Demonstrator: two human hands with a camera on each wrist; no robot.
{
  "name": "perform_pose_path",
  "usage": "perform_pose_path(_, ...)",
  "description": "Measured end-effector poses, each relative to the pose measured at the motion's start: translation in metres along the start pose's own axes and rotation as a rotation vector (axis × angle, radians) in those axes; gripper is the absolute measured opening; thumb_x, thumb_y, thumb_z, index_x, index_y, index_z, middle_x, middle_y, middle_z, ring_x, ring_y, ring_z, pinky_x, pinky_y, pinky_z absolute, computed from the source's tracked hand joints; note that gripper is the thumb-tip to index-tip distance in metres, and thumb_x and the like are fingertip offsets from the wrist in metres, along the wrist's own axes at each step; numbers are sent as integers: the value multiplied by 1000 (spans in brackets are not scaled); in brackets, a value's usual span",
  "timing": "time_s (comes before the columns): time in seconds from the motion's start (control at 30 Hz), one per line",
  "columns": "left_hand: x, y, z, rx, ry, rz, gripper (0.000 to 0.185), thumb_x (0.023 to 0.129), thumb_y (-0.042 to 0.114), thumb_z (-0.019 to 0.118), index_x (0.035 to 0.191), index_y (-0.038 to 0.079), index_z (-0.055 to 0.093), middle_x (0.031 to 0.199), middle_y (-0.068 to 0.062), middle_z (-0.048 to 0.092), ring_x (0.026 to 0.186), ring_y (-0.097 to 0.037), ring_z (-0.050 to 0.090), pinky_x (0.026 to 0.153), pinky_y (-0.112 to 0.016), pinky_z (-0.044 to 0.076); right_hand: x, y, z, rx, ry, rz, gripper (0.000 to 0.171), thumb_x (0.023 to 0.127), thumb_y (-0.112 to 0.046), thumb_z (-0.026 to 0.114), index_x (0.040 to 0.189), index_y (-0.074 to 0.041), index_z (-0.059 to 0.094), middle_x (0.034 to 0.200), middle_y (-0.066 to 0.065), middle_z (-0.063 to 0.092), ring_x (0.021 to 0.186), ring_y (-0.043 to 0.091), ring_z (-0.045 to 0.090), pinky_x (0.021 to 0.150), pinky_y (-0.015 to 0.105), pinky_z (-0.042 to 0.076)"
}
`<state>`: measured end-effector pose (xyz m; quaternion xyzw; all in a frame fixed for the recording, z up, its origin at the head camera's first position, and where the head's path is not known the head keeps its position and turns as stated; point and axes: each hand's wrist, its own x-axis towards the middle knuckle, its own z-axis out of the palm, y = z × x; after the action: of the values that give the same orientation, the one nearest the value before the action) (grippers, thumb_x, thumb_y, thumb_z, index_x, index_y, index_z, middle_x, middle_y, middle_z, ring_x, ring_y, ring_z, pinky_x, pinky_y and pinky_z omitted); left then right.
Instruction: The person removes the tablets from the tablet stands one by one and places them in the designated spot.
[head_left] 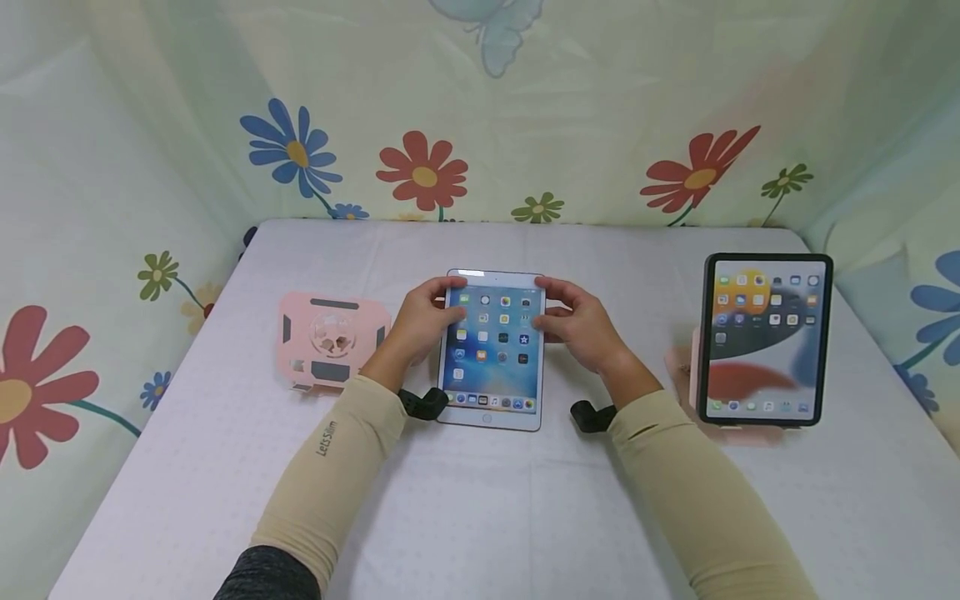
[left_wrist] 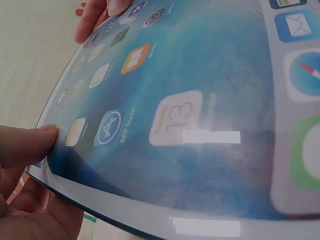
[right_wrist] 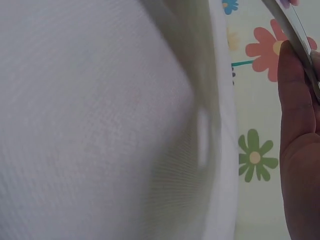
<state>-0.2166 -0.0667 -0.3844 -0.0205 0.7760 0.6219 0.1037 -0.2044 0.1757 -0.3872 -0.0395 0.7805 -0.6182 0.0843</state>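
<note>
A: Where is the small tablet (head_left: 493, 350), and what room is round it?

B: Centre of the white table (head_left: 480, 500), lit screen up. Left hand (head_left: 417, 323) grips its left edge, right hand (head_left: 577, 325) its right edge, both near the top half. Thumbs curl over the glass, fingers go under the rim. The left wrist view shows the thumb (left_wrist: 30, 145) pressed on the screen margin with the fingers below, so the tablet sits pinched between them. Whether its lower edge touches the table, I cannot tell.

A: Neighbours?

B: At 9 o'clock, a flat pink stand (head_left: 332, 340), just beside the left hand but apart from it. At 3 o'clock, well apart, a larger dark-framed tablet (head_left: 765, 337) propped upright on a second pink stand (head_left: 686, 367), screen lit. Open tabletop toward 6 o'clock between the forearms, and a bare strip at 12 o'clock up to the floral curtain (head_left: 420, 171). The curtain walls the table on three sides.

A: Any writing?

B: "Let's Slim" on the left beige sleeve (head_left: 327, 438). In the left wrist view the calendar icon (left_wrist: 176, 117) reads 13; smaller labels under the icons are too blurred to be sure of.

A: The small tablet's look?

B: White bezel, silver rim, blue wallpaper, rows of app icons, a dock along the bottom and a round home button below it. A ceiling light glares off the glass. The right wrist view shows only blurred white cloth and the rim by the fingers (right_wrist: 295, 100).
</note>
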Motion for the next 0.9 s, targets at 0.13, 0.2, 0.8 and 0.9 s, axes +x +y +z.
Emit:
perform_pose_path(0.13, 1, -2, 1, -2, 4, -4, 40, 96, 8, 67, 134, 19, 61, 131, -3, 52, 113, -25, 51, 97, -35, 50, 0, 3, 0, -9, 6, 8, 59, 94, 1, 65, 149, -10, 46, 139, 13, 48, 105, 30, 61, 83, 32, 57)
perform_pose_path(0.2, 2, -3, 2, -4, 9, -9, 41, 95, 8, 68, 134, 19, 61, 131, -3, 52, 113, -25, 51, 97, -35, 50, 0, 4, 0, -11, 7, 7, 59, 94, 0, 66, 149, -10, 46, 139, 14, 48, 104, 29, 61, 83, 31, 57)
perform_pose_path(0.8, 1, -12, 9, 10, 63, 6, 40, 92, 10, 73, 131, 18, 63, 128, -5, 55, 111, -25, 53, 95, -35, 52, 4, 12, 4, -13, 23, 33, 59, 94, -5, 69, 149, -11, 47, 138, 13, 49, 103, 28, 61, 81, 28, 57)
perform_pose_path(0.9, 1, -12, 9, 11, 64, 4, 39, 92, 10, 73, 130, 17, 64, 131, -5, 54, 112, -25, 53, 97, -36, 51, 3, 13, 5, -16, 14, 32, 61, 94, -6, 70, 149, -11, 46, 138, 13, 49, 103, 29, 60, 81, 29, 57)
